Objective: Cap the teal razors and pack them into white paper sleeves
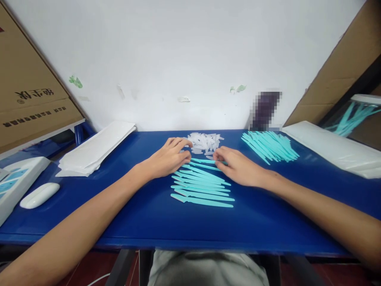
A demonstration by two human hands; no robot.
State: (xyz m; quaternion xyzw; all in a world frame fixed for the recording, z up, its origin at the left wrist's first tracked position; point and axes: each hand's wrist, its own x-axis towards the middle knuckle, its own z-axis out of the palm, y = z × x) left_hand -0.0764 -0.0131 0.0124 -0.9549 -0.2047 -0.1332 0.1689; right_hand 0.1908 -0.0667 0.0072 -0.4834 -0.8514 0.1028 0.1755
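Observation:
Several turquoise eyebrow razors [205, 194] lie in a loose row on the blue table, blade ends to the left. Behind them is a heap of small translucent white blade caps [205, 141]. My right hand [236, 165] pinches the handle end of the farthest razor [204, 161] in the row. At the left edge of the cap heap, my left hand [168, 159] has its fingers bent, with thumb and index finger apart. Its thumb is close to the blade ends of the far razors. The other fingers partly hide what lies beneath them.
A larger pile of turquoise razors [269, 146] lies at the back right, beside a white packet [333, 147]. White sheets or bags [97, 149] and a white oval object [40, 195] are on the left. Cardboard boxes [29, 79] flank the table [143, 222], and a wall stands behind.

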